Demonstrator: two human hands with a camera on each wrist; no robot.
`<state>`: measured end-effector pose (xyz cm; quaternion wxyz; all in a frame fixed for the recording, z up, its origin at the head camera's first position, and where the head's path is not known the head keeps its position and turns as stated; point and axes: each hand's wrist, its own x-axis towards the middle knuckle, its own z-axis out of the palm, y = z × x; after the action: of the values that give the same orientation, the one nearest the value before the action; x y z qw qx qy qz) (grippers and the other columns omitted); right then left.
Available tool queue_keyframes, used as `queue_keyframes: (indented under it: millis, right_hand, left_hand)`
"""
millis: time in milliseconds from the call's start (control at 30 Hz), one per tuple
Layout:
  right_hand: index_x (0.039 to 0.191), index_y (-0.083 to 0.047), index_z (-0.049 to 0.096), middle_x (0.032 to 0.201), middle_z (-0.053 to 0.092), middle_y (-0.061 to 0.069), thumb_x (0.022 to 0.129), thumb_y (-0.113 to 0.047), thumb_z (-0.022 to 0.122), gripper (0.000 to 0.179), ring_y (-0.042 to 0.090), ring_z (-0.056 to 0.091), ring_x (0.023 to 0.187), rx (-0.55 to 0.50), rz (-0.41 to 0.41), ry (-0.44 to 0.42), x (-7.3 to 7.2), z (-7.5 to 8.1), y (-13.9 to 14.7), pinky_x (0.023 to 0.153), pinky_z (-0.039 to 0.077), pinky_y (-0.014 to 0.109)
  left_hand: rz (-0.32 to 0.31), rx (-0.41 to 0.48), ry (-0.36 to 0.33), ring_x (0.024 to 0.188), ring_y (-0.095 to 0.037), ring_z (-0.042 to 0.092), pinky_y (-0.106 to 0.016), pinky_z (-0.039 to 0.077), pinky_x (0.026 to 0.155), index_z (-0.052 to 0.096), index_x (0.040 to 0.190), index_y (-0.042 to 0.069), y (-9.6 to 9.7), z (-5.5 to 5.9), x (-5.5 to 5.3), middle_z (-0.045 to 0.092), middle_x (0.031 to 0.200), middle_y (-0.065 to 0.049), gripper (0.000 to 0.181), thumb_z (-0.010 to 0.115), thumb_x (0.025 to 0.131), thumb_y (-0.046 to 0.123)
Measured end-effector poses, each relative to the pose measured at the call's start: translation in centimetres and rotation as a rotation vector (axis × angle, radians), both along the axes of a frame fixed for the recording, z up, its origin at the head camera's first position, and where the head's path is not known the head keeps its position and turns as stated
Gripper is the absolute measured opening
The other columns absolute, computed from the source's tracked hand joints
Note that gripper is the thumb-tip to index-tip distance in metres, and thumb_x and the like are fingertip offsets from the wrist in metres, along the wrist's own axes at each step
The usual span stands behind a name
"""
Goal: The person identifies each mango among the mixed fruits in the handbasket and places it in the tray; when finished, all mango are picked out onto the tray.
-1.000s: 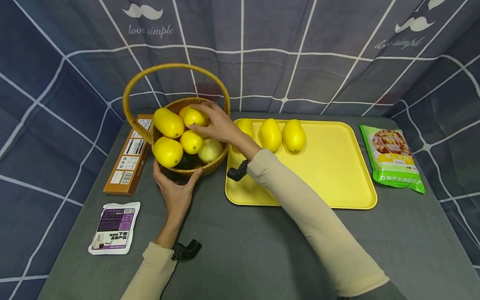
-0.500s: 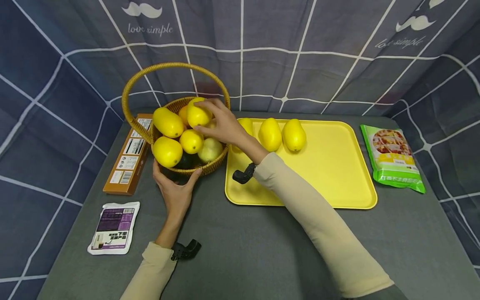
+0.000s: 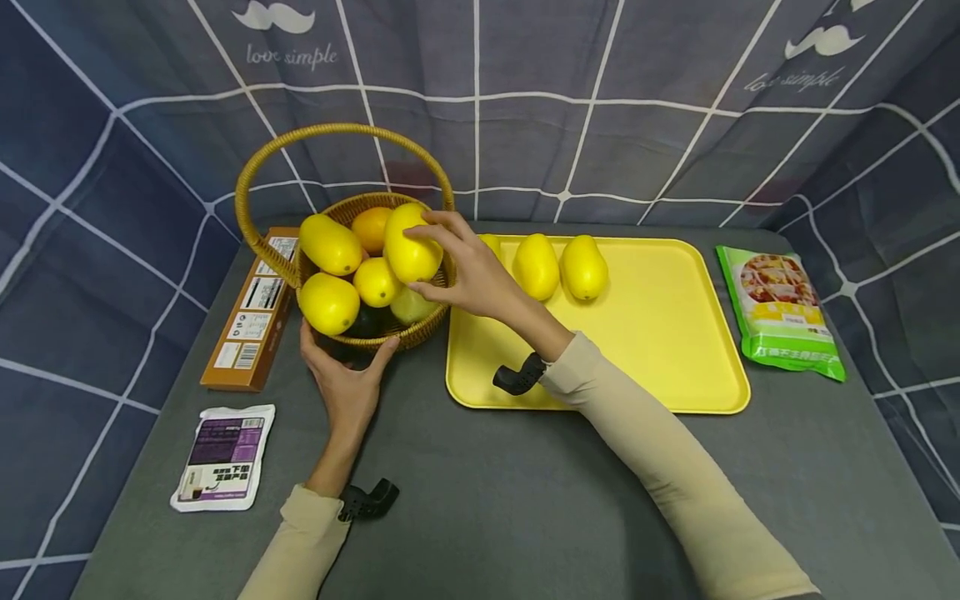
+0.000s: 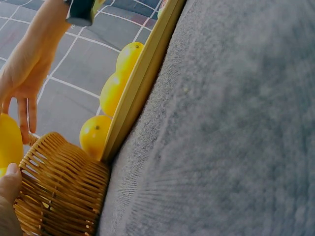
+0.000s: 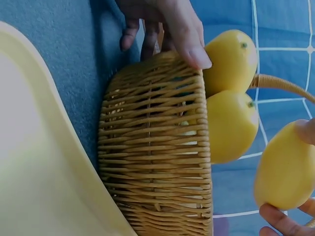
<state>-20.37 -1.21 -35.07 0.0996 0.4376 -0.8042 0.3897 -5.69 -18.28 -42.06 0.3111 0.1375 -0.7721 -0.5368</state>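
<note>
A wicker basket (image 3: 426,332) with a tall arched handle stands at the back left, filled with fruit. My right hand (image 3: 480,271) pinches a yellow mango (image 3: 410,250) between thumb and fingertips at the basket's right side. In the right wrist view that mango (image 5: 285,169) hangs beyond the rim, apart from the wall. My left hand (image 3: 348,387) grips the basket's near side, thumb on the rim in the right wrist view. Inside lie more yellow fruits (image 3: 330,244), an orange fruit (image 3: 371,229), a pale green one (image 3: 414,307) and a dark one, partly hidden.
Beside the basket, a yellow tray (image 3: 645,333) bears three yellow mangoes (image 3: 536,267) along its back left. A green food packet (image 3: 783,312) lies right of it. At left are a brown box (image 3: 251,325) and a white-purple pouch (image 3: 223,458). A curtain hangs behind.
My right hand has lifted the mango from among the fruit and carried it slightly right, uncovering the orange fruit. The left hand stays on the basket.
</note>
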Motion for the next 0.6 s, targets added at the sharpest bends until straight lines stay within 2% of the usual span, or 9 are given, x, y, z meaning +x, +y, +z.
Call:
queue_keyframes:
  millis: [233, 433, 500, 600]
  right_hand:
    - [0.135, -0.015, 0.055, 0.144, 0.042, 0.012, 0.084, -0.037, 0.076, 0.060, 0.025, 0.051, 0.126, -0.019, 0.004, 0.036, 1.5, 0.2, 1.1, 0.103, 0.045, 0.034]
    - [0.133, -0.015, 0.056, 0.143, 0.043, 0.012, 0.082, -0.034, 0.078, 0.059, 0.025, 0.055, 0.119, -0.034, -0.005, 0.049, 3.1, 0.1, 2.5, 0.095, 0.050, 0.035]
    - [0.132, -0.015, 0.057, 0.142, 0.043, 0.012, 0.081, -0.034, 0.078, 0.059, 0.025, 0.054, 0.120, -0.037, -0.011, 0.050, 3.6, -0.2, 3.1, 0.094, 0.050, 0.035]
    - [0.131, -0.015, 0.058, 0.142, 0.044, 0.011, 0.080, -0.034, 0.079, 0.058, 0.024, 0.051, 0.125, -0.035, -0.033, 0.047, 4.2, -0.7, 3.9, 0.096, 0.049, 0.036]
  left_hand:
    - [-0.002, 0.028, -0.006, 0.144, -0.026, 0.021, -0.057, 0.028, 0.111, 0.012, 0.154, 0.005, 0.0, 0.0, 0.1, 0.015, 0.158, -0.016, 0.107, 0.084, 0.076, 0.013]
    - [-0.004, 0.010, 0.004, 0.145, -0.026, 0.020, -0.055, 0.020, 0.116, 0.012, 0.154, 0.003, -0.1, 0.1, 0.0, 0.015, 0.158, -0.017, 0.107, 0.084, 0.076, 0.012]
    - [-0.007, 0.009, 0.012, 0.146, -0.026, 0.020, -0.055, 0.018, 0.117, 0.012, 0.154, 0.004, -0.3, -0.3, -0.1, 0.015, 0.158, -0.016, 0.107, 0.085, 0.076, 0.012]
    - [-0.003, -0.001, 0.012, 0.146, -0.021, 0.020, -0.052, 0.018, 0.118, 0.011, 0.155, 0.010, -0.8, -1.5, -0.6, 0.015, 0.159, -0.010, 0.109, 0.086, 0.075, 0.015]
